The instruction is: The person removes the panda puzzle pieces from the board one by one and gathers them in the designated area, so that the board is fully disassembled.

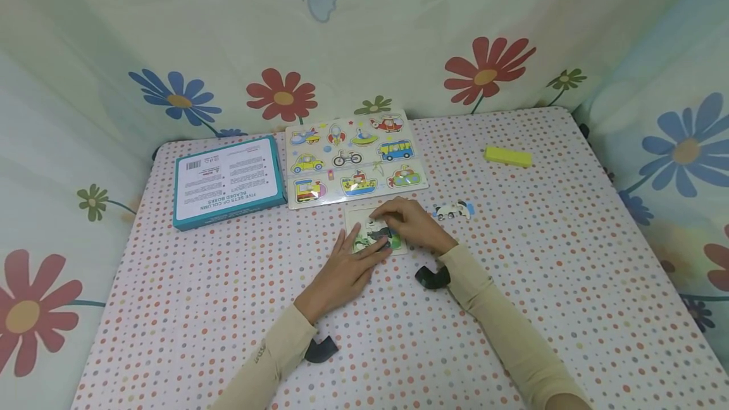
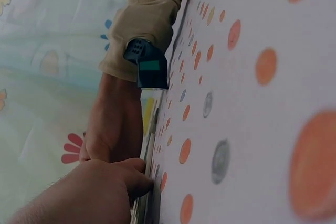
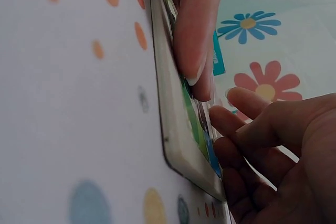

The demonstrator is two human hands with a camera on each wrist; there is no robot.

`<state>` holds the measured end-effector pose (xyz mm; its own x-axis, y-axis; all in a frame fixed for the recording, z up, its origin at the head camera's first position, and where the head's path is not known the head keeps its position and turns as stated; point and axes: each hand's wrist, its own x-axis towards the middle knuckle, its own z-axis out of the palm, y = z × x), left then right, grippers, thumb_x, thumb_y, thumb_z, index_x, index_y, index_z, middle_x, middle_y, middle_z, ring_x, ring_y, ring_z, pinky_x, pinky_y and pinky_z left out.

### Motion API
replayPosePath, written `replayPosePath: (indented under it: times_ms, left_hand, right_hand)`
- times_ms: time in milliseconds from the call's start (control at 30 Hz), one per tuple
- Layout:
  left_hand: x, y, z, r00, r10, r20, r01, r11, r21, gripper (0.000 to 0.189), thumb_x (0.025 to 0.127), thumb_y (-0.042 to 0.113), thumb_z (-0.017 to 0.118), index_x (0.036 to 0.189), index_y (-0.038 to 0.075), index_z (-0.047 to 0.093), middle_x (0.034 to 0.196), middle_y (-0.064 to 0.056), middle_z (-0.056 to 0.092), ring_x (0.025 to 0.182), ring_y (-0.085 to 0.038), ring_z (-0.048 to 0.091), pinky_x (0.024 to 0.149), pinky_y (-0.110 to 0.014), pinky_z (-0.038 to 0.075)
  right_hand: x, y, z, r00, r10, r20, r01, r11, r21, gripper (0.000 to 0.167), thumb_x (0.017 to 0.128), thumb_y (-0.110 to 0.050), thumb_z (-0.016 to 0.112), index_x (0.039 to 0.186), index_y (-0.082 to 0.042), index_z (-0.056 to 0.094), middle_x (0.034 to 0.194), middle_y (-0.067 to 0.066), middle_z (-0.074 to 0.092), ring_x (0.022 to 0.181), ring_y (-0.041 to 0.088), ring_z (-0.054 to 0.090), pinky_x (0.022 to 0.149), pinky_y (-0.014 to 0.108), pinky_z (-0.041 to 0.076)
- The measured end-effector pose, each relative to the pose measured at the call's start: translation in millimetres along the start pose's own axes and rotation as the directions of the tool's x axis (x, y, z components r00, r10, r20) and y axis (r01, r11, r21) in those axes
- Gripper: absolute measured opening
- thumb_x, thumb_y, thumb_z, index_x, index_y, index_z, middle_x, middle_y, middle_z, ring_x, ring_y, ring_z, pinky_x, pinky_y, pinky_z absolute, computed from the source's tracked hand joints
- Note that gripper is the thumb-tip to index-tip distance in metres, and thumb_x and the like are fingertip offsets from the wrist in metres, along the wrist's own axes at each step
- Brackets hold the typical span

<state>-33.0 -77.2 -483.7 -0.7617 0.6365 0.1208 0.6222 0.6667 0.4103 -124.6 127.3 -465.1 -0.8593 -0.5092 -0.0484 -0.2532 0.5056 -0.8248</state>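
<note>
A small wooden panda puzzle board (image 1: 356,215) lies flat on the dotted table, partly covered by both hands. My left hand (image 1: 340,271) rests its extended fingers on the board's left and lower part. From the right, my right hand (image 1: 414,223) touches the upper part of the panda picture with bent fingers; in the right wrist view the right hand (image 3: 278,150) has its fingertips at the picture's surface, and whether they pinch a piece is hidden. Just right of that hand lies a loose panda puzzle piece (image 1: 453,211) with blue ends.
Behind the board lies a vehicle puzzle (image 1: 364,163) with pictured pieces. A teal-edged box (image 1: 228,181) stands at the back left, and a yellow block (image 1: 508,157) at the back right. Flowered curtains (image 1: 387,30) border the table. Dark wrist-worn devices (image 1: 321,350) sit by the sleeves.
</note>
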Motion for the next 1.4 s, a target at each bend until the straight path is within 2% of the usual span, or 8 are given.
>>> replayPosePath:
  times_ms: [433, 600, 700, 867, 1033, 1167, 1300, 1400]
  left_hand:
    - [2.1, 1.1, -2.1, 1.000, -0.010, 0.017, 0.010, 1.000, -0.008, 0.042, 0.102, 0.022, 0.044, 0.144, 0.027, 0.044, 0.153, 0.012, 0.032, 0.146, -0.038, 0.007, 0.116, -0.059, 0.004]
    - [2.1, 1.1, -1.5, 1.000, -0.016, 0.024, 0.017, 1.000, -0.020, 0.043, 0.102, 0.022, 0.044, 0.145, 0.028, 0.044, 0.153, 0.012, 0.031, 0.146, -0.038, 0.007, 0.117, -0.058, 0.004]
    - [1.9, 1.1, -1.5, 1.000, -0.015, 0.024, 0.016, 1.000, -0.024, 0.043, 0.102, 0.022, 0.044, 0.145, 0.028, 0.044, 0.154, 0.012, 0.031, 0.147, -0.037, 0.007, 0.117, -0.058, 0.003]
    - [1.3, 0.4, -1.9, 1.000, -0.006, 0.014, 0.007, 1.000, -0.024, 0.043, 0.102, 0.023, 0.045, 0.145, 0.028, 0.044, 0.154, 0.012, 0.031, 0.147, -0.037, 0.007, 0.117, -0.058, 0.004]
    - [0.9, -0.6, -0.2, 1.000, -0.007, 0.013, 0.007, 1.000, -0.017, 0.043, 0.102, 0.023, 0.044, 0.145, 0.029, 0.043, 0.155, 0.013, 0.028, 0.147, -0.037, 0.006, 0.117, -0.058, 0.004]
    - [1.2, -0.1, -0.3, 1.000, -0.013, 0.016, 0.013, 1.000, -0.022, 0.043, 0.102, 0.023, 0.045, 0.145, 0.029, 0.043, 0.155, 0.014, 0.028, 0.147, -0.036, 0.006, 0.117, -0.058, 0.004]
    - [1.5, 0.9, -0.6, 0.999, -0.021, 0.028, 0.021, 1.000, -0.015, 0.044, 0.102, 0.023, 0.044, 0.146, 0.030, 0.042, 0.155, 0.014, 0.027, 0.147, -0.036, 0.005, 0.117, -0.058, 0.003]
    - [2.0, 1.9, -1.3, 0.999, -0.023, 0.038, 0.024, 1.000, -0.011, 0.044, 0.102, 0.023, 0.044, 0.146, 0.030, 0.041, 0.155, 0.013, 0.026, 0.147, -0.037, 0.005, 0.116, -0.059, 0.003]
  right_hand:
    - [-2.4, 0.6, -10.8, 0.998, 0.008, 0.058, -0.017, 0.986, 0.163, 0.031, 0.096, 0.003, 0.047, 0.111, -0.008, 0.071, 0.123, 0.009, 0.064, 0.122, 0.025, 0.053, 0.107, 0.046, 0.040]
    - [1.7, 3.3, -12.8, 0.996, -0.013, 0.087, -0.002, 0.987, 0.161, 0.033, 0.095, 0.007, 0.043, 0.112, -0.003, 0.070, 0.118, 0.013, 0.067, 0.105, 0.027, 0.061, 0.094, 0.042, 0.048]
    - [3.5, 1.0, -15.9, 0.994, -0.002, 0.112, -0.022, 0.977, 0.213, 0.034, 0.094, 0.008, 0.042, 0.112, 0.000, 0.069, 0.115, 0.015, 0.068, 0.097, 0.029, 0.063, 0.087, 0.036, 0.051]
    - [7.7, 9.6, -17.1, 0.990, -0.019, 0.137, -0.024, 0.953, 0.301, 0.031, 0.096, 0.005, 0.043, 0.111, 0.000, 0.069, 0.116, 0.014, 0.068, 0.110, 0.025, 0.061, 0.095, 0.034, 0.049]
    - [8.4, 9.9, -17.8, 0.991, -0.016, 0.135, -0.026, 0.952, 0.305, 0.028, 0.097, 0.001, 0.045, 0.110, -0.002, 0.070, 0.116, 0.012, 0.067, 0.117, 0.023, 0.057, 0.100, 0.038, 0.045]
    - [8.8, 8.6, -17.4, 0.991, -0.008, 0.132, -0.034, 0.951, 0.309, 0.025, 0.097, 0.001, 0.047, 0.110, 0.000, 0.069, 0.116, 0.013, 0.067, 0.113, 0.022, 0.058, 0.094, 0.027, 0.046]
    - [9.4, 7.3, -16.0, 0.991, 0.005, 0.134, -0.047, 0.949, 0.313, 0.026, 0.097, 0.003, 0.046, 0.111, 0.004, 0.068, 0.116, 0.017, 0.066, 0.097, 0.027, 0.058, 0.077, 0.021, 0.045]
    - [9.9, 7.3, -15.2, 0.990, 0.015, 0.141, -0.059, 0.949, 0.310, 0.027, 0.097, 0.005, 0.045, 0.112, 0.006, 0.067, 0.117, 0.020, 0.065, 0.097, 0.029, 0.056, 0.077, 0.020, 0.044]
